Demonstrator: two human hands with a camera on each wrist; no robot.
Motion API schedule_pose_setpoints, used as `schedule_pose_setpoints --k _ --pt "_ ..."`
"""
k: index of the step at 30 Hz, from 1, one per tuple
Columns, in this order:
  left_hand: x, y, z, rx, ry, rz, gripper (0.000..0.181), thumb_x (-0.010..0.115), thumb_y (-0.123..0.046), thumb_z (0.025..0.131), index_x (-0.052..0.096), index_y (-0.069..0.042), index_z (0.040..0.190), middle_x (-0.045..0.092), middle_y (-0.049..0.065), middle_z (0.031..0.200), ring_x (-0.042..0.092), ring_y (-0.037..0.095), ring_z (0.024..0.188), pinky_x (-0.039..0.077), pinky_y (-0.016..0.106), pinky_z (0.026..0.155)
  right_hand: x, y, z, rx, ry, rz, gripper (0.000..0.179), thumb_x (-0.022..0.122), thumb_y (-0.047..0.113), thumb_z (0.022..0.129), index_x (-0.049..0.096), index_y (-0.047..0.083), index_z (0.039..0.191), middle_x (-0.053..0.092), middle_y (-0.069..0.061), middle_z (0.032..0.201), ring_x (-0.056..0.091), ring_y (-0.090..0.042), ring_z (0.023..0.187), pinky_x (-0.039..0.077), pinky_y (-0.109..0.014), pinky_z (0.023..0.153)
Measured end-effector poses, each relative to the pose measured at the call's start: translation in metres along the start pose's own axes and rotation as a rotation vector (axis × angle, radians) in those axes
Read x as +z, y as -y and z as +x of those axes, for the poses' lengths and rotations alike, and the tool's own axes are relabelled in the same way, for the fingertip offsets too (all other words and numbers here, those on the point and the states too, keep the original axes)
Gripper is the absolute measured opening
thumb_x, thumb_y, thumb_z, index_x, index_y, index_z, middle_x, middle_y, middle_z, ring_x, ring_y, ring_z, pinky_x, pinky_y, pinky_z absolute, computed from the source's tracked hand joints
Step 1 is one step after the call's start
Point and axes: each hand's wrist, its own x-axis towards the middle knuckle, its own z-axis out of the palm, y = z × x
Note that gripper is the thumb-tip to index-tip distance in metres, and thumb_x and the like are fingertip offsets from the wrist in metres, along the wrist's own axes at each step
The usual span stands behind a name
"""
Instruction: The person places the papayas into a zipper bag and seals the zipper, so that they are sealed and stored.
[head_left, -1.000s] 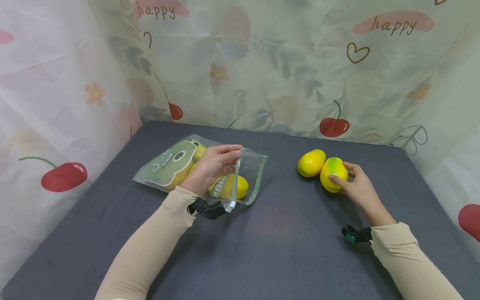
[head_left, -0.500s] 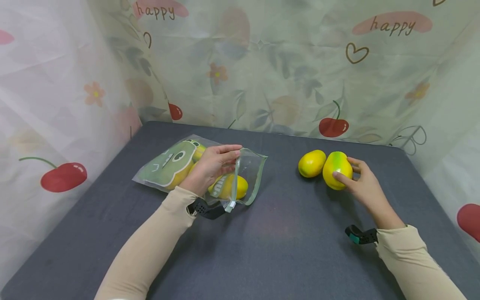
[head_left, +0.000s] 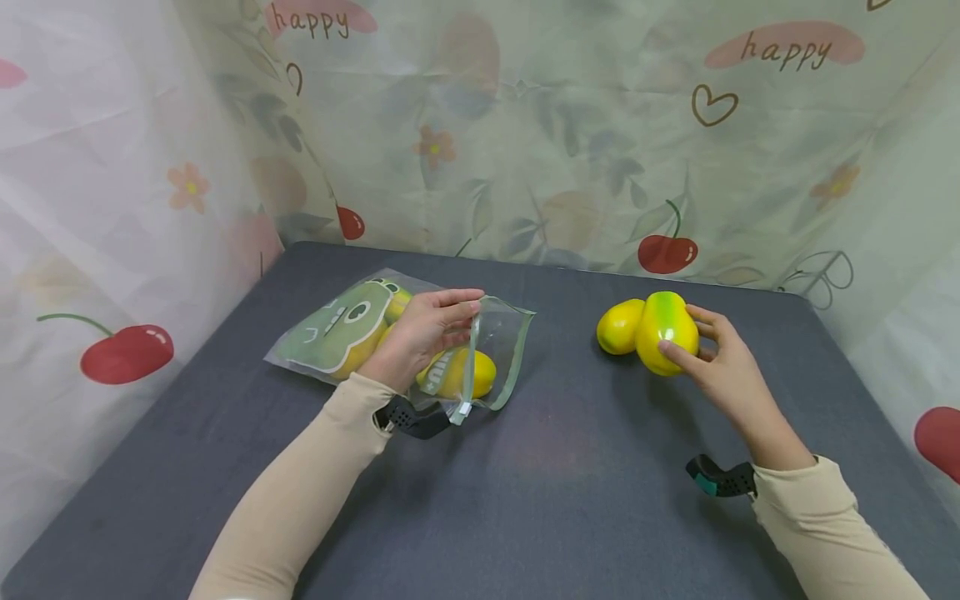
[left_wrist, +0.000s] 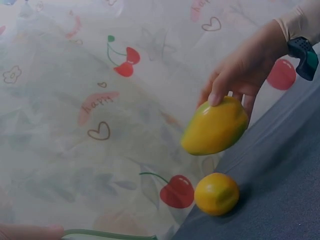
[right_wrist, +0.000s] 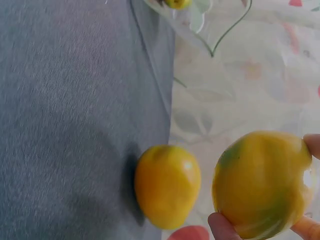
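Observation:
My right hand [head_left: 723, 367] grips a yellow mango [head_left: 666, 333] with a green streak, thumb on its near side. In the left wrist view the held mango [left_wrist: 215, 125] is lifted off the table. Behind and left of it a second yellow fruit [head_left: 621, 327] lies on the table; its exact kind is unclear. My left hand [head_left: 423, 333] pinches the upper edge of a clear zip bag [head_left: 506, 342] printed with a green cartoon face, keeping its mouth apart toward the right. Several yellow fruits are inside, one fruit [head_left: 483, 375] near the mouth.
A dark grey cloth covers the table [head_left: 555, 500]. Patterned fabric [head_left: 525, 125] hangs behind it and at both sides. A thin looped cord [head_left: 828, 279] is by the far right corner. A zip slider [head_left: 466, 408] sits at the bag's near edge.
My right hand has raised the mango from the table, shifting slightly right and then back left. The left hand and the bag have stayed still.

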Motion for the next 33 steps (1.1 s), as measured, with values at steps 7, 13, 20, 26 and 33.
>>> schedule_pose_setpoints --k 7,13,20,26,33 --pt "0.000 0.000 0.000 0.002 0.000 -0.004 0.037 0.061 -0.011 0.096 0.059 -0.002 0.132 0.063 -0.004 0.079 0.059 0.007 0.068 0.053 0.019 0.064 0.007 0.011 -0.008 -0.051 0.010 0.001 0.085 0.062 0.049 0.091 0.017 0.014 0.155 0.027 -0.025 0.152 0.045 -0.049 0.125 0.046 -0.058 0.093" --pt "0.000 0.000 0.000 0.007 -0.001 -0.009 0.036 0.061 -0.011 0.096 0.060 -0.002 0.131 0.063 -0.004 0.078 0.060 0.008 0.068 0.053 0.019 0.064 0.015 0.019 -0.014 -0.092 0.017 0.011 0.083 0.063 0.047 0.091 0.020 0.014 0.154 0.028 -0.022 0.152 0.045 -0.047 0.125 0.047 -0.058 0.093" --pt "0.000 0.000 -0.001 0.004 -0.002 -0.006 0.036 0.060 -0.011 0.096 0.059 -0.002 0.131 0.063 -0.004 0.079 0.059 0.008 0.069 0.053 0.019 0.064 0.026 0.027 -0.023 -0.116 0.041 -0.002 0.083 0.064 0.048 0.090 0.022 0.014 0.154 0.032 -0.021 0.150 0.049 -0.042 0.123 0.050 -0.049 0.088" --pt "0.000 0.000 0.000 0.005 0.000 0.000 0.038 0.060 -0.011 0.096 0.058 -0.002 0.133 0.064 -0.004 0.081 0.059 0.008 0.069 0.052 0.019 0.065 0.035 0.033 -0.028 -0.125 0.079 0.006 0.083 0.066 0.048 0.089 0.024 0.016 0.152 0.033 -0.018 0.150 0.049 -0.039 0.125 0.051 -0.049 0.089" --pt "-0.001 0.000 0.000 0.003 0.000 -0.001 0.038 0.061 -0.012 0.096 0.058 -0.002 0.132 0.063 -0.002 0.082 0.060 0.008 0.070 0.052 0.019 0.065 0.048 0.039 -0.033 -0.160 0.114 0.036 0.079 0.070 0.042 0.088 0.028 0.019 0.151 0.036 -0.014 0.148 0.053 -0.033 0.120 0.053 -0.044 0.088"
